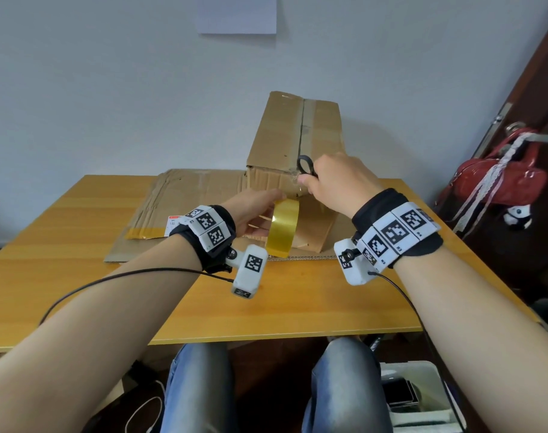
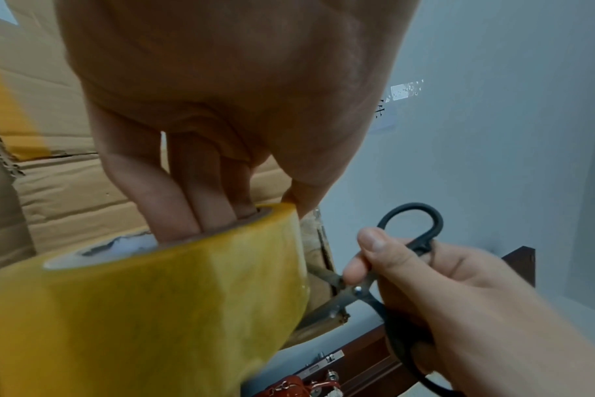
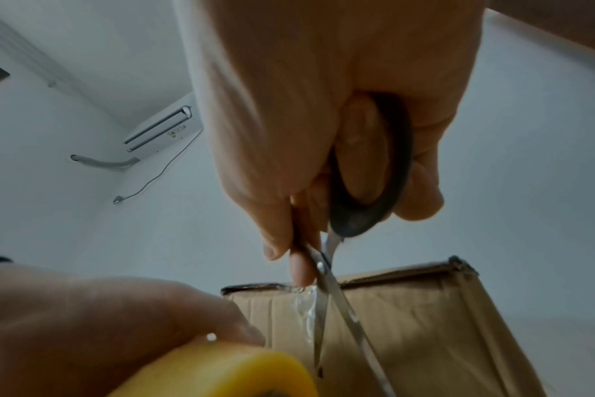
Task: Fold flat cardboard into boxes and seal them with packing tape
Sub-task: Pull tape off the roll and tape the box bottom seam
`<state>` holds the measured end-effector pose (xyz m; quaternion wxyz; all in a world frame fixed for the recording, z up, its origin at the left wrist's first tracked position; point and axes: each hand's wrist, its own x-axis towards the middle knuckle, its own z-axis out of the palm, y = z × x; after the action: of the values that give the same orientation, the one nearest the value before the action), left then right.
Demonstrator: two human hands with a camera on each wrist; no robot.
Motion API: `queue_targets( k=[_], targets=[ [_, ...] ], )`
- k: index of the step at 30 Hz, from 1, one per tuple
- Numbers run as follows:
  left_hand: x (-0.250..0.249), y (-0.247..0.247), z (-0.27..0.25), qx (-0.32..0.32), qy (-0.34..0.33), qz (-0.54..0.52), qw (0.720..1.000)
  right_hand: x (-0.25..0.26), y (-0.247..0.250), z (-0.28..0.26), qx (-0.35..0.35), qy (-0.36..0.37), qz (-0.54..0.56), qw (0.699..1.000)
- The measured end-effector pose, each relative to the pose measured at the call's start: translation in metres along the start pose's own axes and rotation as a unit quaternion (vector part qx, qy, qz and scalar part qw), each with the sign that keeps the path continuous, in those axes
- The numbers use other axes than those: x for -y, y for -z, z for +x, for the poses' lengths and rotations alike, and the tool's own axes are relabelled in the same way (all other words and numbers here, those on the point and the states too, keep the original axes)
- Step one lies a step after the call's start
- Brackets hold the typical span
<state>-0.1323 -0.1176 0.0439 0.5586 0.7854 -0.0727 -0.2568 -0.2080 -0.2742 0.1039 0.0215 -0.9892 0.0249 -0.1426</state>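
Note:
A folded cardboard box (image 1: 294, 135) stands at the table's far middle, a strip of tape along its top seam. My left hand (image 1: 254, 210) grips a yellow tape roll (image 1: 283, 228), fingers (image 2: 187, 204) pushed into its core, just in front of the box's near face. My right hand (image 1: 335, 179) holds black-handled scissors (image 1: 305, 165) at the box's near top edge. In the right wrist view the scissors (image 3: 326, 300) have their blades parted beside a clear tape strip (image 3: 306, 303) that runs down the box face (image 3: 425, 322). The left wrist view shows the roll (image 2: 146, 309) and the scissors (image 2: 391, 255).
Flat cardboard (image 1: 172, 210) lies on the wooden table (image 1: 79, 276) under and left of the box. A red bag (image 1: 497, 179) hangs on a door handle at the right. A white bin (image 1: 419, 398) sits on the floor by my knees.

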Motion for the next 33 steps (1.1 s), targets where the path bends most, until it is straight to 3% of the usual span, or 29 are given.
queue_targets(
  k=[4, 15, 17, 21, 29, 33],
  targets=[
    [0.01, 0.004, 0.003, -0.02, 0.016, 0.026, 0.999, -0.005, -0.001, -0.003, 0.008, -0.021, -0.004, 1.0],
    [0.011, 0.001, 0.003, 0.003, 0.031, 0.042, 0.999, -0.011, -0.002, -0.006, -0.059, -0.03, 0.085, 0.994],
    [0.011, 0.0, 0.003, 0.014, 0.039, 0.047, 0.998, -0.021, -0.012, -0.006, -0.04, -0.043, 0.102, 0.993],
    [0.01, -0.011, 0.004, 0.053, 0.052, 0.061, 0.995, -0.046, -0.039, -0.01, 0.066, -0.091, 0.153, 0.982],
    [0.007, -0.051, 0.013, 0.099, 0.058, 0.066, 0.991, -0.113, -0.091, -0.042, 0.188, -0.276, 0.302, 0.893],
    [0.009, -0.062, 0.02, 0.119, 0.062, 0.057, 0.989, -0.145, -0.132, -0.052, 0.224, -0.337, 0.39, 0.827]
  ],
)
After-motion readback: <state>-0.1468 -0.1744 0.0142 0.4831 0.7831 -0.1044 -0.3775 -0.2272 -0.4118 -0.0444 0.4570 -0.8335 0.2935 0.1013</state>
